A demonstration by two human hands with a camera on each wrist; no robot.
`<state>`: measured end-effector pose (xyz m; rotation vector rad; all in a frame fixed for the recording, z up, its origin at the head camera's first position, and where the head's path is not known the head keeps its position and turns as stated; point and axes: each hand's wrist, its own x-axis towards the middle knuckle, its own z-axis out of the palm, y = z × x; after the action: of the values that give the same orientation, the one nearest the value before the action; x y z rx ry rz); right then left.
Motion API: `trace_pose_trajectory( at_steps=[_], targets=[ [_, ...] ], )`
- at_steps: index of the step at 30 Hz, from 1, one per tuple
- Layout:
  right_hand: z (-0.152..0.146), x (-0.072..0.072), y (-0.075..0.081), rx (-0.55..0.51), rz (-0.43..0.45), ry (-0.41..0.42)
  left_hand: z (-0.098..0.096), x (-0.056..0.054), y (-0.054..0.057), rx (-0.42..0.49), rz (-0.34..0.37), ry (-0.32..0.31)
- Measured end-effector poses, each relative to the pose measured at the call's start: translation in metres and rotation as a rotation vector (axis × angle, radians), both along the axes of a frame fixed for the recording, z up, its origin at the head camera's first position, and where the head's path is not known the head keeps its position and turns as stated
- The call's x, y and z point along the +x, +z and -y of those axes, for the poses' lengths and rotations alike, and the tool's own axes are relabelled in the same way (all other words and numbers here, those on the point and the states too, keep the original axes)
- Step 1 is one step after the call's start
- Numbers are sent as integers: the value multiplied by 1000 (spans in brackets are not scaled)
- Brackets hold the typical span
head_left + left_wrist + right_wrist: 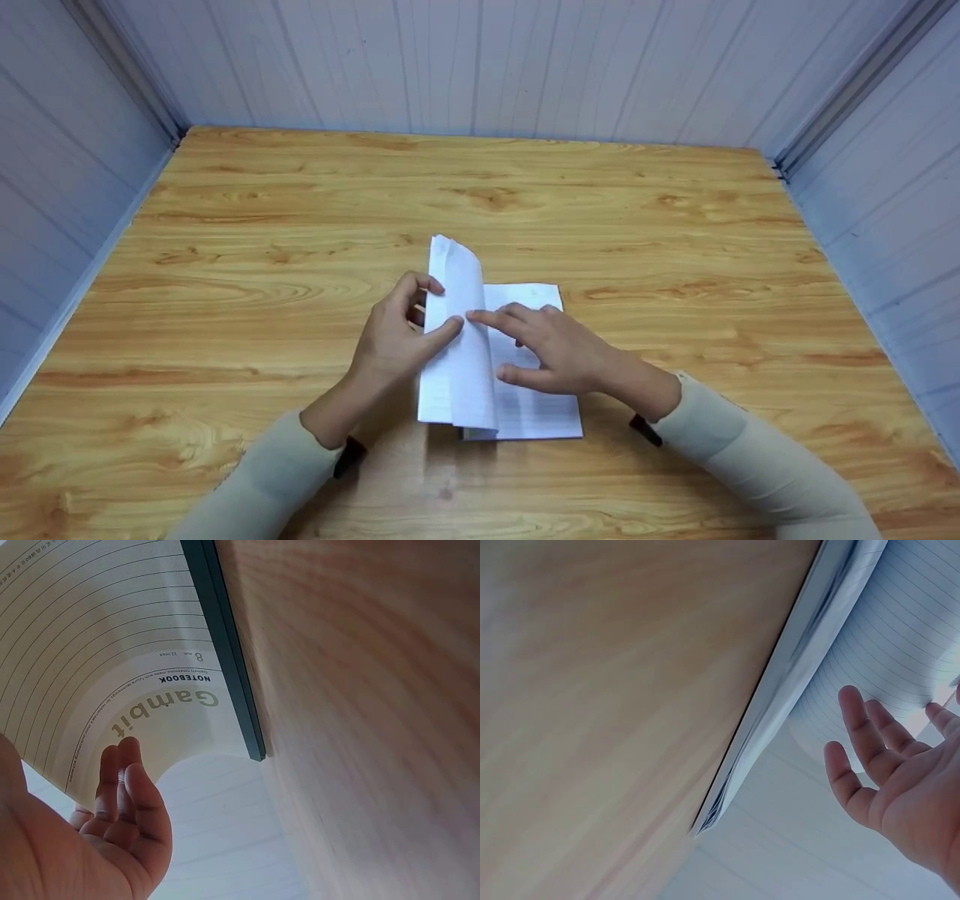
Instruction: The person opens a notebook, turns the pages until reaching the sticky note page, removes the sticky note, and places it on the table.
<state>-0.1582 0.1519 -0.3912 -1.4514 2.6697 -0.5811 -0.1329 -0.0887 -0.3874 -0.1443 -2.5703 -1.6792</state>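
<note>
A lined notebook lies open on the table, its left part lifted and curving up. My left hand pinches the raised pages, thumb on the near face and fingers behind. In the left wrist view, the cover shows "Gambit" and "NOTEBOOK" upside down, beside a dark green spine. My right hand hovers over the right-hand page, fingers extended, with the index fingertip at the raised sheet. The right wrist view shows those spread fingers beside a curved lined page.
The notebook sits near the middle of a wood-grain table. Pale panel walls stand along the back and both sides. A small black piece shows under each sleeve cuff.
</note>
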Motion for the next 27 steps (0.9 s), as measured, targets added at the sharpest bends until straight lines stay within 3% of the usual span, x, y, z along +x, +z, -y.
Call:
trace_pose_trajectory(
  at_steps=[11, 17, 22, 27],
  targets=[
    [-4, -1, 3, -26, 10, -32, 0, -2, -1, 3, 6, 12],
    [-9, -6, 1, -48, -60, -78, 0, -2, 0, 33, 16, 11],
    [-16, -12, -3, -50, -122, -155, 1, -2, 1, 49, 31, 7],
    [-21, -16, -4, 45, -199, -276, 1, -2, 2, 61, 11, 5]
  ],
)
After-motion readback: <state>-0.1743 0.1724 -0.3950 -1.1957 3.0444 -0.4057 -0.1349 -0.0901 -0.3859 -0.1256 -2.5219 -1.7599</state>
